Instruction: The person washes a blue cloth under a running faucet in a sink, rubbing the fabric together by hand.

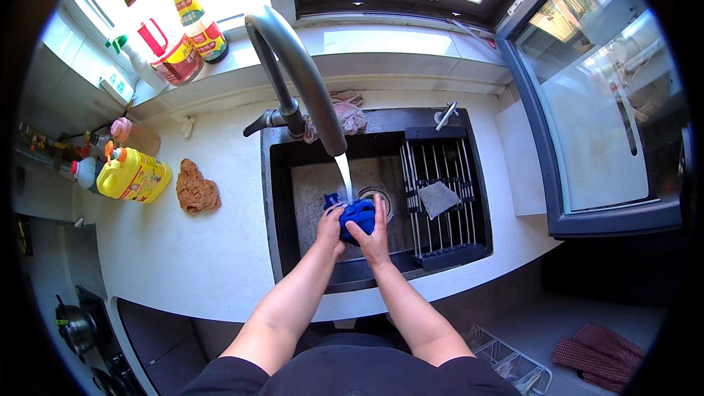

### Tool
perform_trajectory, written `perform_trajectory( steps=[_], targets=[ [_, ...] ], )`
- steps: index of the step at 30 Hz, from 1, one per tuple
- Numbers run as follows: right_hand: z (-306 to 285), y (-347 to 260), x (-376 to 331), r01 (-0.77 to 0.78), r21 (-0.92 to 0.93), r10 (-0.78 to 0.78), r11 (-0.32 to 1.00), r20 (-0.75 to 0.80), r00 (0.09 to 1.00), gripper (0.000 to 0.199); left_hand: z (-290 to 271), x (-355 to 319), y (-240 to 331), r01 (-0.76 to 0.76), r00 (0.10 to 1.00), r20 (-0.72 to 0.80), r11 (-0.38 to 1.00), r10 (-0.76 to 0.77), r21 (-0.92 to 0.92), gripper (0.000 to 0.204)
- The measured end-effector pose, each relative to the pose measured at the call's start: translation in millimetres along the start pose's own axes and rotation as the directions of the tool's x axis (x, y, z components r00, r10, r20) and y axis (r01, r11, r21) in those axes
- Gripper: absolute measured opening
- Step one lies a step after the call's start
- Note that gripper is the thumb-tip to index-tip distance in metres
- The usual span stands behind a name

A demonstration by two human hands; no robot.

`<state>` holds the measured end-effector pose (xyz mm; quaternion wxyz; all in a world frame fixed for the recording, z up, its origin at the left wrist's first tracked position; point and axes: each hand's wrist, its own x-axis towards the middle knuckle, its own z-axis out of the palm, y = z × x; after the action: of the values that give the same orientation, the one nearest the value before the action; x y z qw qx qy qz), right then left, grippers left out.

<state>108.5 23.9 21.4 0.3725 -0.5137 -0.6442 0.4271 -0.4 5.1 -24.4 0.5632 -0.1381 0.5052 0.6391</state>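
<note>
Both my hands are over the dark sink (282,249), holding a wet, bunched-up blue cloth (358,218) between them. My left hand (331,229) grips its left side. On the right side, my right hand (374,233) presses it with thumb and fingers. Water runs from the grey faucet (312,92) onto the cloth's far edge. Behind the cloth, the round drain (381,196) shows in part. The cloth's underside is hidden.
A rack (440,238) with a grey scouring pad (438,199) spans the sink's right side. On the left counter lie a brown cloth (196,188) and a yellow jug (139,176). An opened window pane (587,103) juts in at right. Bottles (205,37) line the sill.
</note>
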Motion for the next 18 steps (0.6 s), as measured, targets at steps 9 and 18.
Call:
perform_trajectory(
  steps=[9,18],
  targets=[
    [26,13,16,-0.363,0.337,0.400,0.869,-0.046,0.915,0.025,22,-20,-4,-0.232,0.953,-0.118,0.921,0.280,0.314,0.021],
    [32,16,19,-0.461,0.451,0.513,0.764,0.008,0.858,0.016,20,-15,3,-0.383,0.885,0.027,0.695,0.464,0.608,0.025]
  ],
)
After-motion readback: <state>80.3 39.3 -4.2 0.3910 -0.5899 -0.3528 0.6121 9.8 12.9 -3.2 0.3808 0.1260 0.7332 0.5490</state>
